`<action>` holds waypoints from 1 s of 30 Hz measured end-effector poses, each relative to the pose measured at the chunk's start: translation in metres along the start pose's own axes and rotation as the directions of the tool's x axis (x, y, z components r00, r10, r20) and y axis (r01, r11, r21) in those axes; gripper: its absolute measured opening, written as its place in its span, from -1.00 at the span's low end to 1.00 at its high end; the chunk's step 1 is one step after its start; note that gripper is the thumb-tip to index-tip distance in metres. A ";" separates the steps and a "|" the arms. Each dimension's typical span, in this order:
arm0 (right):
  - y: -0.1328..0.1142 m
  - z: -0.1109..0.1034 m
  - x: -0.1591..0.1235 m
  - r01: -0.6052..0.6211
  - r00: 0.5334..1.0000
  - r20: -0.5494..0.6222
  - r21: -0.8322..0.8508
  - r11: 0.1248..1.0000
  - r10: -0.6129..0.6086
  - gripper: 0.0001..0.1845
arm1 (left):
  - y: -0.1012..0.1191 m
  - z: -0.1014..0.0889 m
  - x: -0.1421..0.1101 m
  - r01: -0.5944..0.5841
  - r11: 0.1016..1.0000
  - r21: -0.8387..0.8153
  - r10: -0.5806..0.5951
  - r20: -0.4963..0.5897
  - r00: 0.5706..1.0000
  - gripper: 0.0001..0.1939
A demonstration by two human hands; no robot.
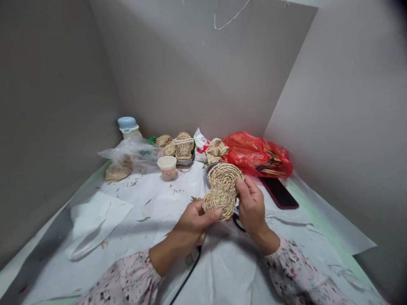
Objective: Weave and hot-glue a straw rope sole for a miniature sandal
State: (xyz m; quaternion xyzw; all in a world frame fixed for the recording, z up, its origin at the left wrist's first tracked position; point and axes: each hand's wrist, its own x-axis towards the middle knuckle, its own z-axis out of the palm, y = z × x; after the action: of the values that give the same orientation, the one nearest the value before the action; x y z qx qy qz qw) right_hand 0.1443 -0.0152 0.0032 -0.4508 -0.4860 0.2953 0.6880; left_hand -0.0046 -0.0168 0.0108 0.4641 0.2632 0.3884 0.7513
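Between my two hands is a woven straw piece (223,186), shaped like a figure eight with coiled, braided rows. My left hand (199,218) grips its lower lobe, the thumb lying across the front. On the right edge of the upper lobe, my right hand (252,203) pinches it between thumb and fingers. The piece is held up above the table, tilted toward me. Behind it, partly hidden, shows the dark rim of a round dish. Black scissor handles (238,222) peek out beside my right hand, and a black cable (187,277) runs below my left.
At the back stand a blue-lidded bottle (128,127), a paper cup (167,167), woven pieces (183,146) in a metal tray and a red plastic bag (244,154) of straw. A phone (281,192) lies right; folded white paper (98,218) lies left. Grey walls enclose the table.
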 end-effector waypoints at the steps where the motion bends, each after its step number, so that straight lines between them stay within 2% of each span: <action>1: 0.001 0.000 0.001 -0.005 1.000 0.005 -0.001 1.000 0.005 -0.69 | -0.002 -0.001 0.001 0.002 1.000 -0.016 -0.002 0.018 1.000 -0.66; 7: 0.004 0.001 0.000 -0.017 0.999 0.029 0.019 1.000 0.016 -0.66 | -0.009 -0.004 0.006 0.003 0.999 -0.045 -0.004 -0.018 1.000 -0.63; 14: 0.002 0.003 -0.002 -0.080 0.997 0.001 0.075 0.994 0.081 -0.62 | -0.013 -0.003 0.005 -0.013 0.998 -0.062 0.015 0.034 0.999 -0.70; 18: 0.001 0.005 -0.003 -0.092 0.996 -0.007 0.066 0.994 0.093 -0.60 | -0.012 -0.005 0.004 0.016 0.999 -0.031 -0.015 0.038 0.999 -0.62; 24: -0.005 0.006 -0.004 -0.080 0.996 -0.027 -0.023 0.996 0.080 -0.58 | -0.004 0.003 0.002 0.056 0.998 0.024 -0.054 -0.082 0.995 -0.59; 30: -0.006 0.007 -0.005 -0.080 0.996 -0.046 -0.072 0.994 0.077 -0.58 | -0.007 0.004 0.003 0.036 0.998 0.047 -0.030 -0.120 0.992 -0.57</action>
State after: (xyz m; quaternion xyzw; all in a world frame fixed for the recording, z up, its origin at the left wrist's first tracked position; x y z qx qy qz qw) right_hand 0.1362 -0.0197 0.0078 -0.5010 -0.4635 0.2939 0.6691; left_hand 0.0022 -0.0181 0.0064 0.4541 0.3244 0.3965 0.7289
